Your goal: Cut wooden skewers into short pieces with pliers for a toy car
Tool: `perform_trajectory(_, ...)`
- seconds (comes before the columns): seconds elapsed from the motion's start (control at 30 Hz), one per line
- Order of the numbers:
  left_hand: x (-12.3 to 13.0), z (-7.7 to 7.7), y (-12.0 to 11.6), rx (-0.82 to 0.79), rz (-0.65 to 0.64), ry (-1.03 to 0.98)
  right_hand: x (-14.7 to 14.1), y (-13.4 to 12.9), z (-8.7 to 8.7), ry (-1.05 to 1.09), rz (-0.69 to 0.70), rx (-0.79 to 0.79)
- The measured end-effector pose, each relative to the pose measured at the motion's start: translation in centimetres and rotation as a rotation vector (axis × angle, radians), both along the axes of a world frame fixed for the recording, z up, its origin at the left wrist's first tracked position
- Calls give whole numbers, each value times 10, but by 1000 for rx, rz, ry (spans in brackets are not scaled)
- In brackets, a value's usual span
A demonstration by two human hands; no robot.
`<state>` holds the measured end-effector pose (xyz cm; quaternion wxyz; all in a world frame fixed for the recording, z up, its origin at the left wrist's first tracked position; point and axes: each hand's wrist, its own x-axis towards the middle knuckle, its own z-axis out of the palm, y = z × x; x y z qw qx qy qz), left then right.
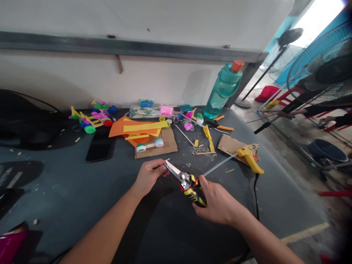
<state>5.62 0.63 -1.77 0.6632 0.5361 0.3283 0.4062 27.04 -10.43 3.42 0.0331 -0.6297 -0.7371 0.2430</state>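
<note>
Dark bench (68, 198) against a pale wall, fans (319, 69) standing off to the right. Snips (183, 177) are over the near middle of the bench, blades slightly parted, tips at the left fingertips. Right hand (220, 201): grip wrapped on the yellow-black handles. Left hand (152, 175): grip pinched on a thin pale piece (168, 159), mostly hidden by fingers and blades. Containers: teal translucent bottle (222, 90), orange cap on, upright at back right; can't tell the fill level. Clear plastic pack (134, 112) at the back wall with thin sticks in it; blue packet (146, 104) and pink packet (166, 110) sit at it, inside or on top unclear. Blue-grey basin (327, 150) off the bench, right side; contents not readable. Bottle caps used as wheels: one green-white and one blue-white on a stick axle (150, 145), resting on cardboard (170, 143) beside orange sheets (117, 128) and a yellow strip (145, 126). Phone (99, 147) flat, left of that. Yellow glue gun (249, 160) lies over a second cardboard piece (229, 143), clear glue stick (220, 165) pointing toward the right hand.
</note>
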Motion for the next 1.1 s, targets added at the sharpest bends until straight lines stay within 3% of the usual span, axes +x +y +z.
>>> perform_trajectory(0.77,2,2,0,-55,0,-32,-3,-4,-4,12,-43,36)
perform_trajectory(1.1,-1,-1,0,-20,-13,3,-2,-4,-3,-24,13,-1)
